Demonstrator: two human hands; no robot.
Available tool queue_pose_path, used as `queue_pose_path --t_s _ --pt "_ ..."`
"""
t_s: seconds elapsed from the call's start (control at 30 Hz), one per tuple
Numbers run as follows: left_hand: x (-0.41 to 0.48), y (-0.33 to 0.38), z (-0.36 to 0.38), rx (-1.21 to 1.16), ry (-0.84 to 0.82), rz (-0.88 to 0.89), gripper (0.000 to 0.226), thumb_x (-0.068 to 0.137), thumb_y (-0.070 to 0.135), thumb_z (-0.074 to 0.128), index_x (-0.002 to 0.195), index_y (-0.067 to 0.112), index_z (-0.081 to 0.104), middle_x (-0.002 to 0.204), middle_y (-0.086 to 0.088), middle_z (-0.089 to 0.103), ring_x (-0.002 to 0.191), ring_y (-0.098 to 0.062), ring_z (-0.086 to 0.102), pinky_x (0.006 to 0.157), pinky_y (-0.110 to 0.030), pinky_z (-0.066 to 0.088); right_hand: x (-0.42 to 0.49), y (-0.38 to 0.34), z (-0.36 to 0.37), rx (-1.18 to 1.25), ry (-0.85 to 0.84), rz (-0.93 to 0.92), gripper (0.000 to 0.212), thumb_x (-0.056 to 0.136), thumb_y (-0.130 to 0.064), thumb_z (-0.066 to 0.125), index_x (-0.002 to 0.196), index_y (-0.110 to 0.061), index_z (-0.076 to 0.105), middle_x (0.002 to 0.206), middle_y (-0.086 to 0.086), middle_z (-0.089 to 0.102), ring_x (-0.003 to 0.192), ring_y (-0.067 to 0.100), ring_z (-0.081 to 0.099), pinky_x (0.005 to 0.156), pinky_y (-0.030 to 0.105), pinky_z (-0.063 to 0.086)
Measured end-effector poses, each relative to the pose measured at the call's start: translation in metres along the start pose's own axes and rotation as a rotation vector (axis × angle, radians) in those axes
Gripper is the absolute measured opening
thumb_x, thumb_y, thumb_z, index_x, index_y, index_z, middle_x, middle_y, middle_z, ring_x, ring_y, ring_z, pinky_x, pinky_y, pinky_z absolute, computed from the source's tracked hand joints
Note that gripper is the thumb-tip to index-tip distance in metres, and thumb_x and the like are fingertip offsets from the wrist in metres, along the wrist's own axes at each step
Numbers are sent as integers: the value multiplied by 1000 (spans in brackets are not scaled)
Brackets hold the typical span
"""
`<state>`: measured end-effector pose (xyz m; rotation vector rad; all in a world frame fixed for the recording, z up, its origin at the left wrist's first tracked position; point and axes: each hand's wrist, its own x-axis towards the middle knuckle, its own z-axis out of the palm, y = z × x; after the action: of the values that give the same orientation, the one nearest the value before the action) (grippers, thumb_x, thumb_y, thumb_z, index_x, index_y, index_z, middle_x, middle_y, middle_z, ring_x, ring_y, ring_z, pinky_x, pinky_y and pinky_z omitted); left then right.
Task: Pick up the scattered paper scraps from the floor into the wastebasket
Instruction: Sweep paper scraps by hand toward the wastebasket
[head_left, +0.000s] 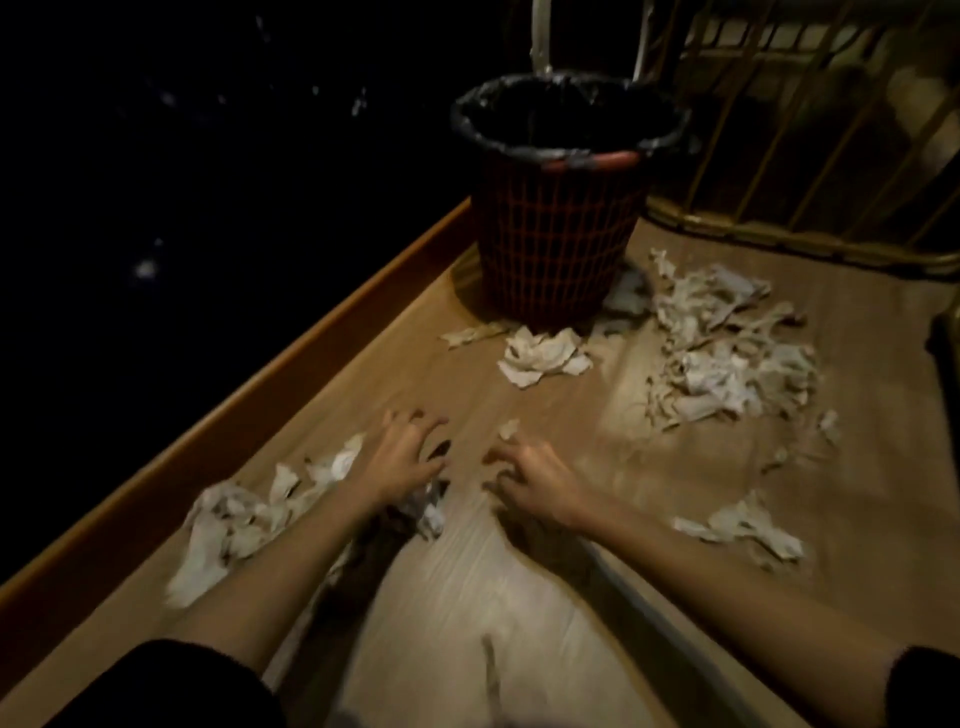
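A red mesh wastebasket (558, 234) lined with a black bag stands on the wooden floor at the back. White paper scraps lie all around: a crumpled wad (545, 356) in front of the basket, a big heap (727, 353) to the right, a strewn patch (249, 512) at the left. My left hand (402, 460) hovers palm-down over the floor with fingers spread, beside the left patch. My right hand (535, 480) is close by, fingers curled and apart, just below a tiny scrap (508, 428). Neither hand holds anything that I can see.
A wooden skirting board (291, 374) runs diagonally along the dark wall on the left. A rattan frame (810, 208) with slanted bars stands behind the heap at the right. Another few scraps (748, 527) lie at the right near my forearm. The floor (467, 597) between my arms is bare.
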<state>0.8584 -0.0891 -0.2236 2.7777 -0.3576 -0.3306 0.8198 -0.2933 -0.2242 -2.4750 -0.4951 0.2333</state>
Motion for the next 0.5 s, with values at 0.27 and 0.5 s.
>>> queue_pose_path --t_s 0.27,0.5 --pt "-79 0 67 56 6 53 47 82 39 58 127 30 50 136 -13 43 125 -34 39 103 -44 36 -134 -47 79 -2 -197 -7 62 80 -50 57 134 -23 43 130 -3 39 113 15 34 97 30 38" --pt "-119 -14 77 -124 179 183 15 75 2 59 85 6 70 86 -16 66 82 -35 61 73 -27 36 -180 -37 120 35 -20 -171 23 95 -20 45 114 -13 57 116 3 55 102 15 49 84 28 46"
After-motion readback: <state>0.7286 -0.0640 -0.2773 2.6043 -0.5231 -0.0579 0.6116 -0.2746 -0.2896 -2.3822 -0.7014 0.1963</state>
